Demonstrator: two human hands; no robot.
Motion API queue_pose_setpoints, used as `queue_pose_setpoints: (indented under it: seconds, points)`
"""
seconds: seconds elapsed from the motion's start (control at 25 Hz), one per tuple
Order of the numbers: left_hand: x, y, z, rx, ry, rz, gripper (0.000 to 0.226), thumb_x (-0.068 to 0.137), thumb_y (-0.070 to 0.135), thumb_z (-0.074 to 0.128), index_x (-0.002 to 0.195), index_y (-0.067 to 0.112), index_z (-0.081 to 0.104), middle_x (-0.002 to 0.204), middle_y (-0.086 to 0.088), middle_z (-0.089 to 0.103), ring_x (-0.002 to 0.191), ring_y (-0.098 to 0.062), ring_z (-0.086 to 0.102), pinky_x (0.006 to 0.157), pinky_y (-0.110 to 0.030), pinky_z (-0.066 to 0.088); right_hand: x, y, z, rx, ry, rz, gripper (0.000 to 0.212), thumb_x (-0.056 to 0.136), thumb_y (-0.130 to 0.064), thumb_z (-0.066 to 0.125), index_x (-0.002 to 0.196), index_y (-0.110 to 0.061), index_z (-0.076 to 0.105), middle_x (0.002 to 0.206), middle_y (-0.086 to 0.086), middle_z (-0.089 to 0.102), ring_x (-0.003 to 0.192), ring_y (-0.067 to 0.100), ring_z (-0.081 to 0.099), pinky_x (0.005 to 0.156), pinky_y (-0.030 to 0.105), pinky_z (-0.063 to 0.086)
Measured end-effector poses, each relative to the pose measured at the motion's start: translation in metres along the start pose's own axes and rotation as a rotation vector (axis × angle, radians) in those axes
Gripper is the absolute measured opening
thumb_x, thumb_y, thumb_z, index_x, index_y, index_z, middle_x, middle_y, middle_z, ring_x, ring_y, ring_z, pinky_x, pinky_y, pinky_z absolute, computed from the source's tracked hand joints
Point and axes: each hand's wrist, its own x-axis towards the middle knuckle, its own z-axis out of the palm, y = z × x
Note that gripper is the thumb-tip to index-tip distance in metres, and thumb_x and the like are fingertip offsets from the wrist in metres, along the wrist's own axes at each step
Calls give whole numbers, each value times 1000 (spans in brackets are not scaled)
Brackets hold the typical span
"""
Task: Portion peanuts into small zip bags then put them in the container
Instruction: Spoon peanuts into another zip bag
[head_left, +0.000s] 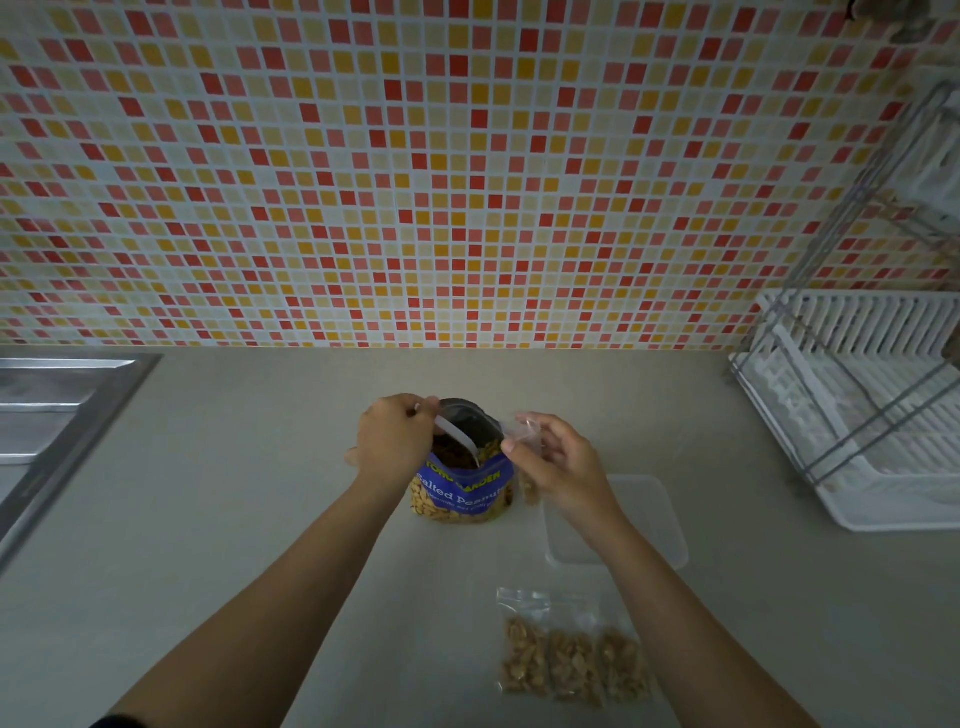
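The left hand (395, 436) has its grip curled round the handle of a white spoon (457, 436), whose bowl dips into the open mouth of the peanut bag (462, 493) standing on the counter (260, 467). The right hand (561, 467) pinches the top of a small zip bag (527, 431) just beside the big bag's mouth, and a few peanuts seem to lie in its bottom.

To do this scoop well, I judge the spoon should come up level and modestly loaded. The right grip should spread the little bag's mouth wide and hold it close to the big bag's rim (so strays fall back inside).

A clear container (654, 519) sits under the right wrist, and a cluster of filled zip bags (571, 660) lies nearer the body. The spoon's bowl is partly hidden inside the bag. The little bag's opening is hard to read against the fingers, and I cannot tell whether the container holds anything.
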Motion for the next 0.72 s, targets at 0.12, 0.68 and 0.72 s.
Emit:
queue_pose_setpoints:
  seconds: [0.12, 0.68, 0.72]
  points:
    - [-2, 2, -7, -47, 65, -23, 33, 93, 27, 49, 82, 5, 70, 73, -13, 64, 61, -20, 52, 59, -30, 42, 0, 1, -1, -12, -3, -9, 46, 66, -45, 72, 109, -30, 60, 103, -8, 69, 96, 5, 65, 81, 25, 53]
    - [12, -9, -44, -364, 109, -241, 29, 95, 27, 46, 96, 6, 66, 89, -6, 65, 92, -19, 51, 81, -32, 33, -7, -17, -2, -272, 75, -145, 49, 70, -39, 77, 114, -25, 60, 104, -12, 65, 88, -3, 59, 69, 11, 48]
    - [14, -11, -47, -376, 112, -248, 29, 95, 27, 46, 96, 6, 66, 89, -7, 65, 95, -20, 52, 82, -32, 32, -6, -19, 0, -342, 72, -165, 54, 69, -40, 77, 116, -23, 59, 106, -10, 65, 89, 0, 60, 72, 15, 49]
